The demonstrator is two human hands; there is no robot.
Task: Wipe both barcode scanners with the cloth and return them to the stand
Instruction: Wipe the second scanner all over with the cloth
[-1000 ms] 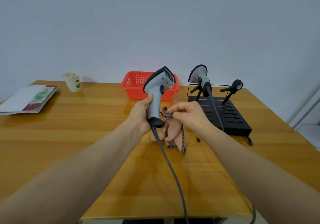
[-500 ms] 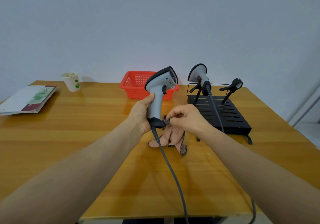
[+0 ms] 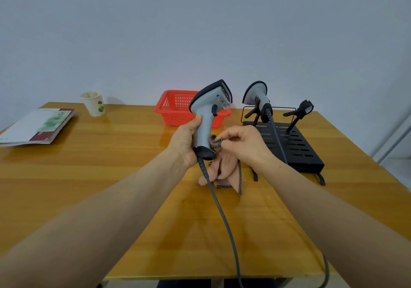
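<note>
- While the left hand [image 3: 183, 142] wraps its fingers and thumb around the grip of the held scanner [image 3: 208, 112], that scanner stands upright above the middle of the wooden table [image 3: 89, 176], with its long axis close to vertical.
- Its wide head is on top, with the scan window pointing away and to the right, towards the black stand [image 3: 295, 149]. The dark butt points down, and its grey cable [image 3: 222, 210] trails off the near table edge.
- The right hand [image 3: 244, 143] has its fingers curled, pinching the dark-trimmed edge of the pink cloth [image 3: 224, 167] against the lower handle. The rest of the cloth hangs down to the tabletop.
- The second scanner [image 3: 255, 94] sits head-up in the stand's left cradle, at the table's right side.
- A red basket [image 3: 175, 109] sits behind the hands, and a paper cup [image 3: 93, 104] and a booklet [image 3: 37, 125] lie far left.
</note>
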